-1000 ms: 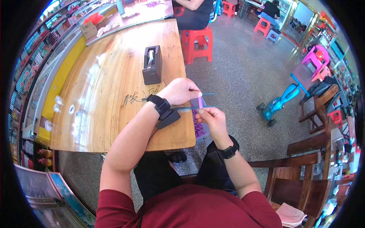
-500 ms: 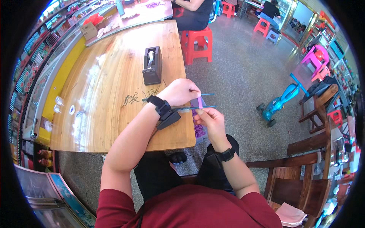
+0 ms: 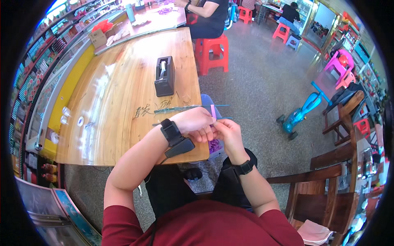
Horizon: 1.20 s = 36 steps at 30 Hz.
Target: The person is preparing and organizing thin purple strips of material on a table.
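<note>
Two thin blue-green rods lie crosswise at the table's right edge, their tips jutting past it. The far rod point(image 3: 176, 109) lies in plain sight on the wood. My left hand point(image 3: 197, 123) covers the middle of the near rod point(image 3: 224, 118), its fingers curled round it. A narrow pink-purple strip point(image 3: 213, 110) spans from the far rod to the near one. At the strip's lower end, the fingertips of my right hand point(image 3: 229, 132) are pinched together, touching my left fingers. Exactly what lies between the fingertips is hidden.
A black tape dispenser point(image 3: 164, 78) stands on the wooden table point(image 3: 123, 74). Beneath its right edge is a container of purple pieces point(image 3: 214, 145). A red stool point(image 3: 211, 55) bears a seated person farther off. A blue ride-on toy point(image 3: 303, 110) and wooden chairs point(image 3: 324, 176) stand right.
My left hand has come down from the far rod to the near one, beside my right hand. The far rod now shows along the table, and the strip stands upright between both rods.
</note>
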Available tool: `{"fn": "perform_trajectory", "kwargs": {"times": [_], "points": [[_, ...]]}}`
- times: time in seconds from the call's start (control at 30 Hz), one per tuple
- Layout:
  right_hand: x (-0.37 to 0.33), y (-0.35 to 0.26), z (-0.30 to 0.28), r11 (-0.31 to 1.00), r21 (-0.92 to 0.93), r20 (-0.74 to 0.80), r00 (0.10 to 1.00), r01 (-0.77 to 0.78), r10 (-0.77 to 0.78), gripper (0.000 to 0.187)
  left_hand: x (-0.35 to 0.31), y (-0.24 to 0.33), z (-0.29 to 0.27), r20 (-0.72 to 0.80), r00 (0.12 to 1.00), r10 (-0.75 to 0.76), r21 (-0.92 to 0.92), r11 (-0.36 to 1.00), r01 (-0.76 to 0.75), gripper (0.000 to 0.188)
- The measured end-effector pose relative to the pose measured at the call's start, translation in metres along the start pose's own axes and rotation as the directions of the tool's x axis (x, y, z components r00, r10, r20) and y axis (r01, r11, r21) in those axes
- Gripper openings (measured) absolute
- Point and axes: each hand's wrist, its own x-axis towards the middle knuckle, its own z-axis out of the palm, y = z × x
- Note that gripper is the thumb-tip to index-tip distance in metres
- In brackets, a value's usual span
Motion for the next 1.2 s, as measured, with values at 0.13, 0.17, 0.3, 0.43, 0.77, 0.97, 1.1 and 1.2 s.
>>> {"fn": "perform_trajectory", "kwargs": {"times": [0.13, 0.17, 0.3, 0.43, 0.77, 0.97, 1.1, 1.2], "points": [[0.001, -0.003, 0.003, 0.997, 0.022, -0.004, 0.998, -0.069, 0.069, 0.017, 0.005, -0.011, 0.000, -0.035, 0.996, 0.078, -0.267, 0.960, -0.084, 0.024], [0.001, -0.005, 0.003, 0.998, 0.019, 0.002, 0.998, -0.067, 0.067, 0.017, 0.006, -0.012, 0.000, -0.044, 0.995, 0.089, -0.302, 0.948, -0.098, 0.023], [-0.002, -0.026, -0.003, 0.992, -0.109, 0.044, 0.997, -0.060, 0.066, 0.019, 0.007, -0.015, 0.001, -0.056, 0.991, 0.125, -0.313, 0.940, -0.137, 0.024], [0.001, -0.083, 0.005, 0.867, -0.493, 0.217, 0.975, 0.070, 0.045, 0.023, 0.011, -0.015, 0.004, -0.054, 0.988, 0.146, -0.310, 0.938, -0.156, 0.024], [0.147, -0.098, 0.139, 0.742, -0.660, 0.254, 0.964, 0.115, 0.076, 0.027, 0.024, -0.025, 0.005, -0.044, 0.984, 0.172, -0.236, 0.955, -0.177, 0.023], [0.167, -0.090, 0.164, 0.714, -0.697, 0.136, 0.964, -0.070, 0.228, 0.025, 0.030, -0.031, 0.006, -0.069, 0.981, 0.183, -0.237, 0.952, -0.195, 0.028], [0.163, -0.088, 0.170, 0.734, -0.666, 0.092, 0.963, -0.129, 0.253, 0.022, 0.034, -0.033, 0.005, -0.073, 0.974, 0.216, -0.197, 0.954, -0.226, 0.028], [0.163, -0.088, 0.168, 0.785, -0.590, 0.064, 0.959, -0.188, 0.277, 0.019, 0.036, -0.033, 0.006, -0.077, 0.976, 0.204, -0.222, 0.951, -0.216, 0.029]]}}
